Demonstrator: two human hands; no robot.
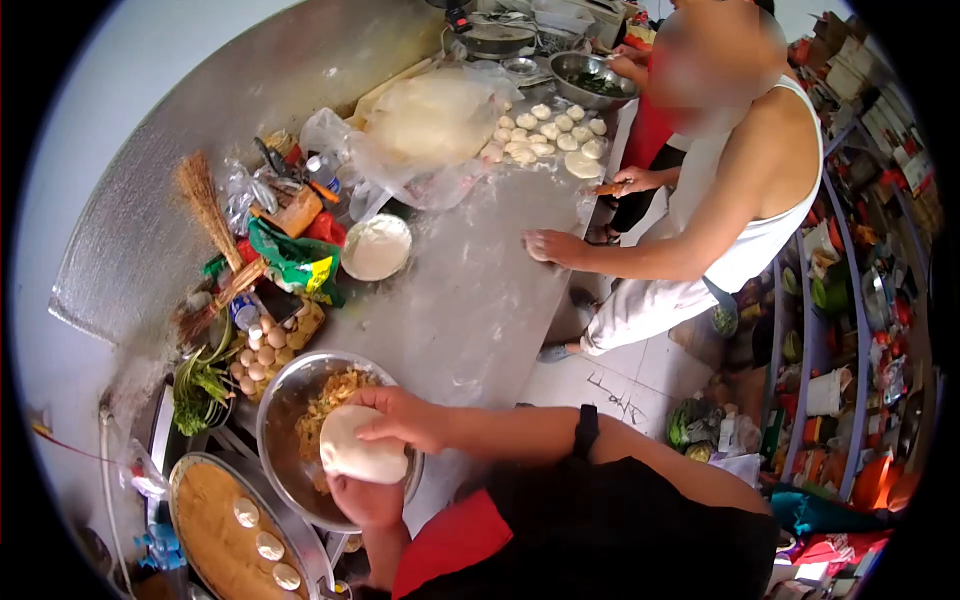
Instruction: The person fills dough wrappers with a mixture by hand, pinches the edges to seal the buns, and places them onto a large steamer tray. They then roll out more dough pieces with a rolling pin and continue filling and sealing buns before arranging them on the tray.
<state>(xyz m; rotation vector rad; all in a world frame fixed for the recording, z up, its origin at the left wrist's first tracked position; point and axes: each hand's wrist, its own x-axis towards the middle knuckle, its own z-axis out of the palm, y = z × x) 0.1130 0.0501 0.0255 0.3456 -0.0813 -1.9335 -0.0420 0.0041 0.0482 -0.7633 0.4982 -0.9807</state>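
Note:
Above a steel bowl (275,410) of chopped filling (335,392), both my hands hold a round, flat piece of pale dough (362,450). My left hand (370,500) supports it from below, its fingers mostly hidden behind the dough. My right hand (400,418) grips the upper edge, with the thumb lying across the face. Beside the bowl, a large round pan (215,520) with a brown surface carries three pale dough rounds (269,545).
Eggs (265,355), green vegetables (200,390) and a bowl of white flour (376,248) line the table's left side. Several dough pieces (545,130) lie at the far end. A co-worker (740,190) presses dough at the right edge; another person stands behind.

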